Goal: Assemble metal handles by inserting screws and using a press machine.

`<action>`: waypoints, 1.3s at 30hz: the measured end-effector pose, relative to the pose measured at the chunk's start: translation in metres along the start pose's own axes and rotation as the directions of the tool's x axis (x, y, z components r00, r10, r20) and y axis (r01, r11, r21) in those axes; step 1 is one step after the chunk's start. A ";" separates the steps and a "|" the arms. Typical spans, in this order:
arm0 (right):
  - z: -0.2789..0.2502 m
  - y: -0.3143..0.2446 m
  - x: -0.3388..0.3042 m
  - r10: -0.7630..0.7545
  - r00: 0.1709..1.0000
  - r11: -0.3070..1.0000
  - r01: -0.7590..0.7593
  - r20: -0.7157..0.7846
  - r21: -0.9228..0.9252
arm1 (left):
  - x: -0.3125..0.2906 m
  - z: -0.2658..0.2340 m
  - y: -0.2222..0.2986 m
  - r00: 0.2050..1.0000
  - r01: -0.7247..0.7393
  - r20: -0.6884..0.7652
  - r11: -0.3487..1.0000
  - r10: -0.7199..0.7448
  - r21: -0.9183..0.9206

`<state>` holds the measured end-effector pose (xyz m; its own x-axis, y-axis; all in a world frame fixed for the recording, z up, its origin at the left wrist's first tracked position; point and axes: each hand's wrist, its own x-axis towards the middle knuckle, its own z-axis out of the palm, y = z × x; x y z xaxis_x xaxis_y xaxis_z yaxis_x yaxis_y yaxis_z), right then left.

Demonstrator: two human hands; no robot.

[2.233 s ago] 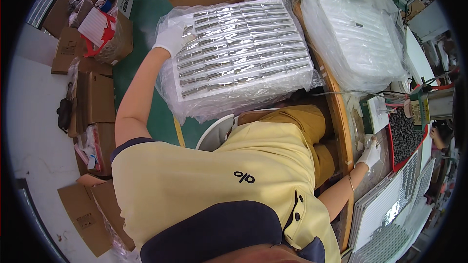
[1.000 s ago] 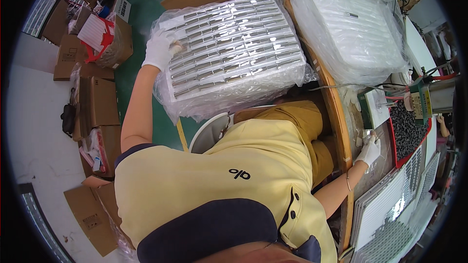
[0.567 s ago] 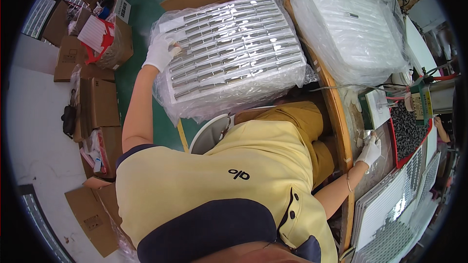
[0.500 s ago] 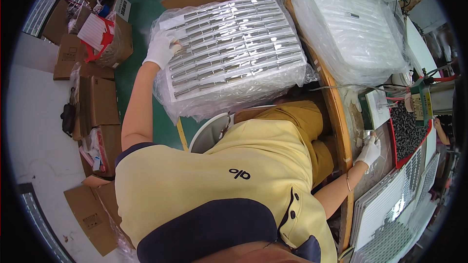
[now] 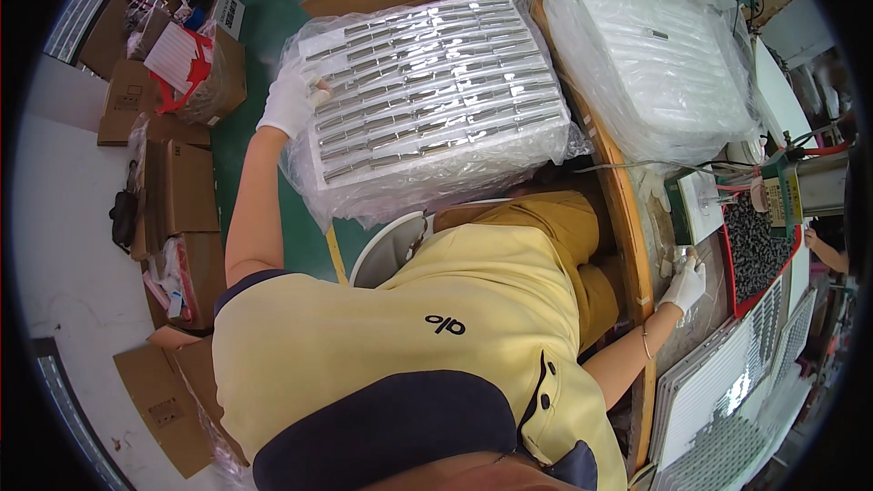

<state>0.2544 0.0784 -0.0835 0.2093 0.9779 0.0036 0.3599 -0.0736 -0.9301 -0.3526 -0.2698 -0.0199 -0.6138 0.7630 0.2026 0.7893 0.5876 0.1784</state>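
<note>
My left hand (image 5: 291, 102), in a white glove with fingertips showing, is bent in a pinch at the left edge of a white foam tray (image 5: 400, 170). Rows of shiny silver metal tubes (image 5: 436, 77) lie in that tray. Whatever those fingers hold is too small to make out. Over on the workbench (image 5: 671, 345) at the right, my right hand (image 5: 684, 285), also gloved, has its fingers drawn together. It is beside a white block on a green fixture (image 5: 698, 207); anything in its grip is hidden.
Clear plastic wrap (image 5: 350, 209) surrounds the tray. A second wrapped foam stack (image 5: 650, 64) stands at the far right. A red-rimmed bin of small dark parts (image 5: 759, 255) and white perforated trays (image 5: 718, 391) are on the bench. Cardboard boxes (image 5: 191, 186) line the left. Another person's hand (image 5: 823, 250) shows far right.
My left hand has shifted slightly left, away from the tube ends. My right hand stays at nearly the same spot on the bench.
</note>
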 end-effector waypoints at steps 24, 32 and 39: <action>-0.002 0.005 -0.002 -0.227 0.974 0.951 0.216 -0.026 -0.221 | 0.028 0.066 -0.008 0.998 0.049 -0.042 0.953 -0.038 0.300; 0.006 -0.013 -0.010 -0.183 0.969 0.970 0.149 -0.168 -0.193 | 0.061 0.033 0.057 0.822 -0.174 -0.482 0.940 0.303 0.294; -0.003 -0.006 -0.014 0.039 0.987 0.972 -0.001 -0.159 0.233 | 0.165 0.045 0.335 0.741 -0.671 -0.339 0.641 0.580 -0.372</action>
<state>0.2522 0.0643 -0.0772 0.3647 0.9308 0.0259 0.1377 -0.0264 -0.9901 -0.1884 0.0651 0.0298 -0.0031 0.8147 0.5799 0.9117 -0.2360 0.3364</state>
